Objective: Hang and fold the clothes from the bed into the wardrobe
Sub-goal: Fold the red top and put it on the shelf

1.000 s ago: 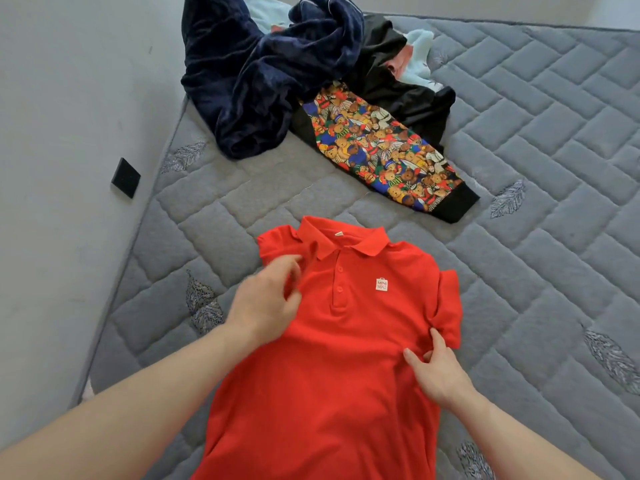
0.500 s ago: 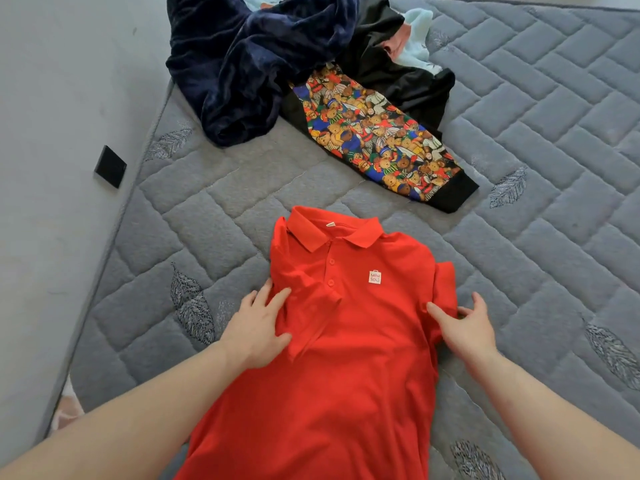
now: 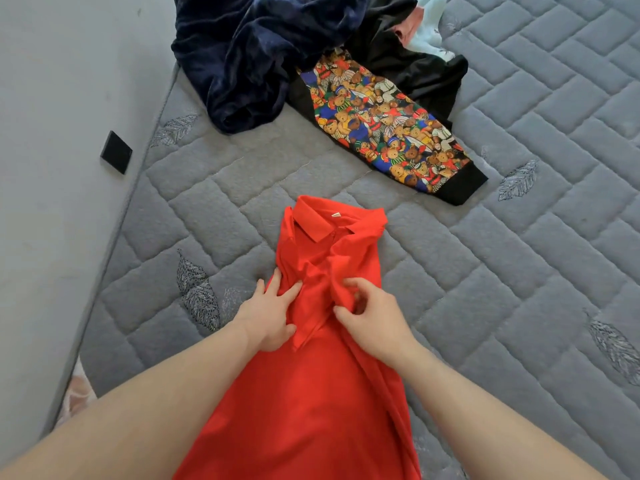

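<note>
A red polo shirt point(image 3: 322, 382) lies collar-up on the grey quilted mattress point(image 3: 519, 271), with both of its sides folded in over the chest. My left hand point(image 3: 268, 315) presses flat on the folded left side, fingers straight. My right hand point(image 3: 372, 315) pinches the folded-in right sleeve between thumb and curled fingers. At the head of the bed lies a pile of clothes: a dark navy velvet garment point(image 3: 263, 53), a black garment point(image 3: 408, 64) with a colourful bear-print sleeve point(image 3: 384, 126), and a pale blue piece point(image 3: 431, 26).
A grey wall point(image 3: 52, 168) runs along the mattress's left edge and carries a small black square plate point(image 3: 116, 152). A strip of floor point(image 3: 78, 393) shows at lower left. The wardrobe is out of view.
My right hand has brought the shirt's right side and sleeve across onto the chest, covering the white label. My left hand stays pressing on the folded left side.
</note>
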The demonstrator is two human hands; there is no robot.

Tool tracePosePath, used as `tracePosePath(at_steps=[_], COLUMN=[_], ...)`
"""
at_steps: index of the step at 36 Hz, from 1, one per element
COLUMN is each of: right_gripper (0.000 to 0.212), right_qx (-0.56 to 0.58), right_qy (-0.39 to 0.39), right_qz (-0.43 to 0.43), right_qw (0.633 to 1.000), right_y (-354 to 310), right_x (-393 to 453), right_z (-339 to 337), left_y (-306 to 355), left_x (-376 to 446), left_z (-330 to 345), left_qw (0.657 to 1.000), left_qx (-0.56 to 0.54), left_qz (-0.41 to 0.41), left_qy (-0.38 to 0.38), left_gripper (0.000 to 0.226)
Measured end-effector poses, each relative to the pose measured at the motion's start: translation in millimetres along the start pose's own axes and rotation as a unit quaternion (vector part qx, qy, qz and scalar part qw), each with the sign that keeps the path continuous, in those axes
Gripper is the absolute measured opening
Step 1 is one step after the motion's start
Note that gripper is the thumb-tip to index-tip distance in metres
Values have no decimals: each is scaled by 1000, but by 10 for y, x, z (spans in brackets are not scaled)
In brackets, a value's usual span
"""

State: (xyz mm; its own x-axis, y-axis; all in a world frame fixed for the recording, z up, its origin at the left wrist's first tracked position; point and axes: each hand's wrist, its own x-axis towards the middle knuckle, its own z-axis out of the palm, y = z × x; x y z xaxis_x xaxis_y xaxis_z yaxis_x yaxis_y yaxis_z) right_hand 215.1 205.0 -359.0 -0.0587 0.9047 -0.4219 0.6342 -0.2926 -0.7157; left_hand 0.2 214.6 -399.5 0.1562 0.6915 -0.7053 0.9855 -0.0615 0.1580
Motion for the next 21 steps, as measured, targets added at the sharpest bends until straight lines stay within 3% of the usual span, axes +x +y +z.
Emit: tracePosePath(at_steps=[2, 4, 8, 11, 13, 17, 21], right_gripper=[62, 68, 60, 58, 61, 73, 77], right_qx=[-9, 0, 55, 55, 23, -33, -6], right_qy=[-64, -70, 33, 80, 98, 95, 30], right_qz=[4, -1, -19, 20, 65, 187, 300], right_qw=[998, 998, 998, 995, 993, 977, 954], right_y=[-2, 29, 147, 339, 511, 841, 1032], right_x=[-37, -118, -382, -676, -905, -1378, -1767], right_z=[131, 220, 283, 271, 254, 234, 274], left_y=[-9, -23, -76, -129, -201, -446, -677], left_x=[0, -27, -242, -550, -786, -1305, -1815], left_z=[5, 16, 122, 314, 478, 841, 1221], left_qw=[1000, 1000, 980, 949, 937, 923, 928], left_qx=[-4, -23, -164, -241, -260, -277, -266], left_qz=[4, 13, 40, -2, -47, -155, -221], left_qy=[-1, 5, 105, 205, 229, 216, 138], left_gripper=[94, 96, 98, 95, 92, 88, 90])
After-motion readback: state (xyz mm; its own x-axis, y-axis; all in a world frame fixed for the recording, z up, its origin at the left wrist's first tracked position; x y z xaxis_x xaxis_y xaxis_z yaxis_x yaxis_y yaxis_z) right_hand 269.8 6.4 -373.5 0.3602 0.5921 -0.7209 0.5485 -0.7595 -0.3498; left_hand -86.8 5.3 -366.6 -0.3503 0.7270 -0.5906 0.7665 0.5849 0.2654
